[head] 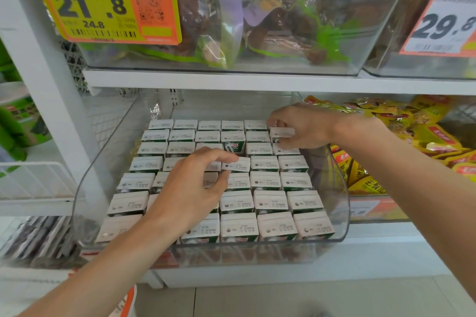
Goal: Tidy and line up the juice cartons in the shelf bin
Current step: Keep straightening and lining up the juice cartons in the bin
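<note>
A clear plastic shelf bin (257, 252) holds several rows of small white-topped juice cartons (270, 202) with green sides, packed upright. My left hand (190, 188) hovers over the middle rows, thumb and fingers curved around a carton (235, 163) that stands slightly higher than its neighbours. A gap behind that carton shows the green face of another carton (233, 147). My right hand (301, 126) reaches to the back right corner and pinches a carton (282, 133) in the rightmost column, lifted a little above the rest.
A white shelf board (257, 82) runs just above the bin, carrying clear bins of bagged snacks (257, 20) and price tags (103, 0). Yellow snack packets (399, 136) fill the bin to the right. A white wire rack (33, 180) stands at left.
</note>
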Motion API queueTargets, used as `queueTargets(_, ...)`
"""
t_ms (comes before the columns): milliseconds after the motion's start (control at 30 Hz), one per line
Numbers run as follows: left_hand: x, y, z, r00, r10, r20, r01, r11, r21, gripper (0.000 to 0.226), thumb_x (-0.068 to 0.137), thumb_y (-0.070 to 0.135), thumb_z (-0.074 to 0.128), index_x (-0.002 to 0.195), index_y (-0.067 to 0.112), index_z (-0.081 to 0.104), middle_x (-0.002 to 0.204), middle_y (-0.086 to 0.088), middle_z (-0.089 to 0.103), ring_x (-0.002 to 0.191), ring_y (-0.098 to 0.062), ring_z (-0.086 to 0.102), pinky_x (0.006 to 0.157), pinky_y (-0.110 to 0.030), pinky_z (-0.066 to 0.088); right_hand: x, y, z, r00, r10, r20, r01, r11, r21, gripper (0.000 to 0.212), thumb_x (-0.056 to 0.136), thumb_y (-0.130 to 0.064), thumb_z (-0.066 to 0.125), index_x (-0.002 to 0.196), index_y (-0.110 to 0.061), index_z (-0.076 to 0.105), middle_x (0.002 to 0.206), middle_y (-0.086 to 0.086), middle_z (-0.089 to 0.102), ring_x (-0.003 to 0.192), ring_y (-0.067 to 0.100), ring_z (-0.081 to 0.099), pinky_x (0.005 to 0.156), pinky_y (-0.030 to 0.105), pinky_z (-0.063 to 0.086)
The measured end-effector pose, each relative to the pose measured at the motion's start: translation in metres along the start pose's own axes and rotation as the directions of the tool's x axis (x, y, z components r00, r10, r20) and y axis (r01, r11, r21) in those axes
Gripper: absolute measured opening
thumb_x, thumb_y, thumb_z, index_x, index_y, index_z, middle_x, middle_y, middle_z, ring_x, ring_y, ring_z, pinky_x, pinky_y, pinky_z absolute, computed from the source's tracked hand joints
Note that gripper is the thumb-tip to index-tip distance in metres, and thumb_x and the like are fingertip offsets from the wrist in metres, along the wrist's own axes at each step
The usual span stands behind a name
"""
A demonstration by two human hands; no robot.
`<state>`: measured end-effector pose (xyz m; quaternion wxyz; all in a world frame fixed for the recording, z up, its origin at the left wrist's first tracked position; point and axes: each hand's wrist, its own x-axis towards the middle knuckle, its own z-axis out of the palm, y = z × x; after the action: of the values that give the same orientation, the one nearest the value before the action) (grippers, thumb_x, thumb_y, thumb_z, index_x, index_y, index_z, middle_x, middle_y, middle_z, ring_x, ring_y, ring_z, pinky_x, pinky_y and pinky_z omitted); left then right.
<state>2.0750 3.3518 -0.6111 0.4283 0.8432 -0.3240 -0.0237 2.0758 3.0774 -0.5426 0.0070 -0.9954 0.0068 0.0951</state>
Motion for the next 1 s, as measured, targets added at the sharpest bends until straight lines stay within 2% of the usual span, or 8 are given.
queueTargets(167, -0.001, 0.001, -0.001, 1.0, -0.01, 0.004, 0.01, 1.0, -0.004, 0.029, 0.101, 0.017, 0.065, 0.122, 0.036, 0.071, 0.121, 0.033, 0.062, 0.107, 0.038, 0.04, 0.091, 0.011, 0.025, -0.005, 0.003, 0.006, 0.988, -0.045, -0.148, 0.069, 0.985, 0.16, 0.048, 0.084, -0.024, 0.084, 0.13, -0.021, 0.07, 0.125, 0.001, 0.065, 0.117, 0.024, 0.062, 0.102, 0.042, 0.051)
queueTargets(300, -0.001, 0.001, -0.001, 1.0, -0.011, 0.009, 0.011, 1.0, -0.007, 0.029, 0.101, 0.017, 0.065, 0.122, 0.037, 0.071, 0.12, 0.035, 0.06, 0.106, 0.039, 0.04, 0.091, 0.011, 0.026, -0.009, 0.007, 0.01, 0.958, -0.017, -0.288, 0.12, 0.931, 0.344, 0.043, 0.084, -0.012, 0.082, 0.125, -0.021, 0.074, 0.119, -0.004, 0.066, 0.113, 0.015, 0.062, 0.095, 0.013, 0.045)
queueTargets(400, -0.001, 0.002, -0.001, 1.0, -0.015, 0.015, 0.015, 1.0, 0.001, 0.029, 0.101, 0.019, 0.065, 0.122, 0.039, 0.07, 0.121, 0.036, 0.06, 0.107, 0.039, 0.039, 0.091, 0.011, 0.025, -0.015, 0.007, 0.012, 0.932, 0.05, -0.36, 0.144, 0.857, 0.494, 0.046, 0.082, -0.008, 0.082, 0.125, -0.022, 0.075, 0.111, -0.021, 0.066, 0.104, 0.005, 0.064, 0.085, -0.003, 0.041)
queueTargets(500, -0.001, 0.002, -0.001, 1.0, -0.012, 0.018, 0.012, 1.0, -0.004, 0.029, 0.101, 0.017, 0.065, 0.122, 0.038, 0.071, 0.12, 0.036, 0.06, 0.108, 0.038, 0.04, 0.09, 0.011, 0.025, -0.027, 0.002, 0.012, 0.889, 0.085, -0.449, 0.202, 0.809, 0.552, 0.05, 0.08, -0.008, 0.083, 0.127, -0.023, 0.073, 0.108, -0.022, 0.071, 0.098, 0.003, 0.067, 0.088, 0.007, 0.05)
queueTargets(600, -0.001, 0.004, -0.002, 1.0, -0.018, 0.012, 0.018, 1.0, -0.016, 0.031, 0.101, 0.016, 0.065, 0.123, 0.037, 0.07, 0.122, 0.031, 0.063, 0.116, 0.03, 0.044, 0.097, 0.007, 0.029, -0.046, -0.009, 0.015, 0.828, 0.044, -0.559, 0.267, 0.846, 0.461, 0.046, 0.081, -0.01, 0.083, 0.126, -0.02, 0.074, 0.109, -0.01, 0.073, 0.098, 0.005, 0.064, 0.09, 0.018, 0.053)
queueTargets(733, -0.001, 0.006, -0.004, 1.0, -0.023, 0.011, 0.024, 0.998, -0.052, 0.045, 0.1, 0.02, 0.068, 0.137, 0.043, 0.058, 0.128, 0.029, 0.063, 0.125, 0.016, 0.051, 0.116, -0.018, 0.039, -0.068, -0.032, 0.023, 0.766, -0.024, -0.643, 0.364, 0.84, 0.402, 0.048, 0.082, -0.014, 0.086, 0.127, -0.021, 0.074, 0.112, -0.005, 0.066, 0.103, 0.01, 0.062, 0.089, 0.019, 0.051)
queueTargets(867, -0.004, 0.018, -0.012, 0.991, 0.081, 0.107, -0.065, 0.986, -0.152, 0.066, 0.09, 0.051, 0.069, 0.152, 0.047, 0.043, 0.148, 0.03, 0.053, 0.14, 0.007, 0.045, 0.12, -0.032, 0.038, -0.084, -0.057, 0.023, 0.823, 0.034, -0.567, 0.436, 0.602, 0.669, 0.05, 0.081, -0.022, 0.086, 0.13, -0.023, 0.073, 0.11, -0.006, 0.072, 0.104, 0.014, 0.073, 0.099, 0.031, 0.058)
queueTargets(1000, -0.007, 0.026, -0.019, 0.987, 0.05, 0.155, 0.005, 0.942, -0.335, 0.047, 0.09, 0.043, 0.068, 0.136, 0.034, 0.064, 0.128, 0.02, 0.072, 0.122, -0.004, 0.067, 0.11, -0.042, 0.05, -0.093, -0.076, 0.029, 0.863, 0.127, -0.49, 0.413, 0.382, 0.827, 0.05, 0.085, -0.005, 0.085, 0.13, -0.022, 0.073, 0.109, 0.001, 0.079, 0.104, 0.014, 0.077, 0.099, 0.03, 0.059)
